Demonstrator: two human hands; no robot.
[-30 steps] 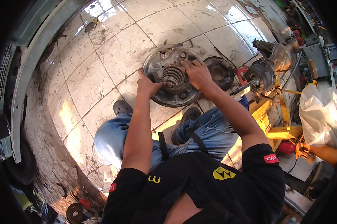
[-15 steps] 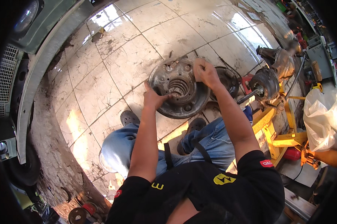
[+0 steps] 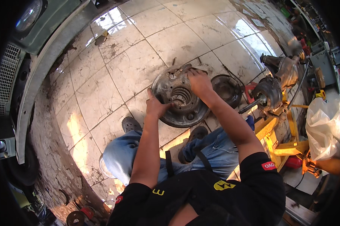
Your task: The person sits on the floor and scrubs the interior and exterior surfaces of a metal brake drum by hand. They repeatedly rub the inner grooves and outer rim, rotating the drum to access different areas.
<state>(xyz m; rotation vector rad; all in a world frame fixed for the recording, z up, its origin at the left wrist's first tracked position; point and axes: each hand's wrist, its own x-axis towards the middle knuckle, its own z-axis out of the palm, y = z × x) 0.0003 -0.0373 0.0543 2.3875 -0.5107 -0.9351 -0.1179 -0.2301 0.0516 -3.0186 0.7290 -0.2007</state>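
**Two hands on a brake backing plate over a tiled workshop floor**

Head view: The floor (image 3: 139, 64) is laid with large pale tiles, glossy, stained and cracked along the grout. The green front of a vehicle (image 3: 38, 41), with a round headlamp and a grille, curves along the left edge. At the right stands a yellow jack stand (image 3: 279, 139) under an axle assembly (image 3: 270, 92), with a white plastic bag (image 3: 324, 124) beside it. A dark brake drum (image 3: 226, 88) lies on the tiles just right of the work.

The person sits low, in blue jeans and a black shirt, both forearms reaching forward from the lower edge. The round, grimy backing plate (image 3: 179, 118) rests on the floor in front of the knees, its coiled spring hub (image 3: 181, 96) in the centre. The left hand (image 3: 155, 107) presses on the plate's left rim, fingers together and bent toward the hub. The right hand (image 3: 198, 83) lies over the plate's upper right part, fingers curled down onto the small fittings there; whether they grip anything cannot be told.
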